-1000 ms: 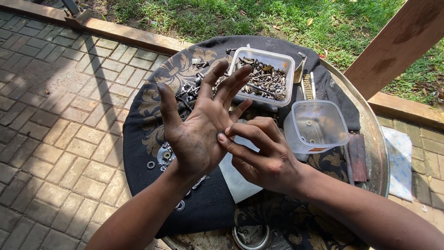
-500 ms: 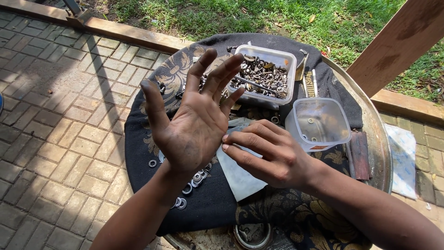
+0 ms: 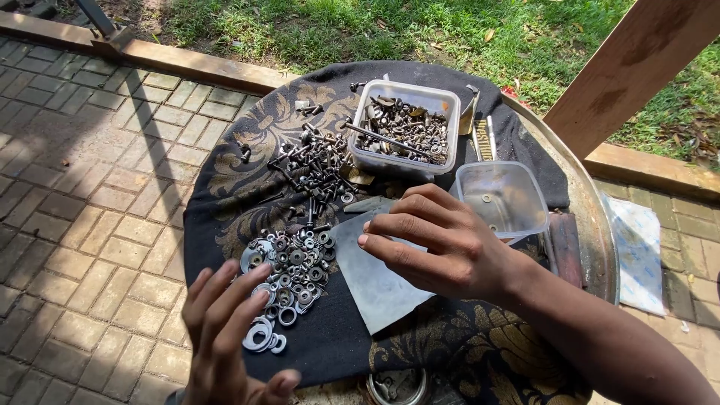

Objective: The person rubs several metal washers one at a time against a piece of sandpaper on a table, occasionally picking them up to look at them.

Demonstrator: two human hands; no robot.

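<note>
My left hand (image 3: 225,330) is low at the table's near edge, palm up, fingers spread, holding nothing, just beside a pile of metal washers (image 3: 289,274). My right hand (image 3: 442,240) hovers over a grey sheet (image 3: 375,277) on the black patterned cloth (image 3: 225,187), fingers loosely curled and apart, nothing in it. Beyond the washers lies a heap of dark bolts and screws (image 3: 319,169). A clear plastic tub (image 3: 405,127) full of mixed hardware stands at the back. A second clear tub (image 3: 506,199), nearly bare with a couple of small pieces, sits right of my right hand.
The round table's metal rim (image 3: 600,232) shows at the right. A wooden post (image 3: 637,60) rises at the back right. Brick paving (image 3: 82,172) lies to the left, grass (image 3: 337,30) behind. A white bag (image 3: 637,247) lies on the paving at right. A small round tin (image 3: 397,386) sits at the near edge.
My left hand has dropped from raised, palm-up in front of the tubs down to the near edge. My right hand has left its palm. The washers and bolts are now uncovered.
</note>
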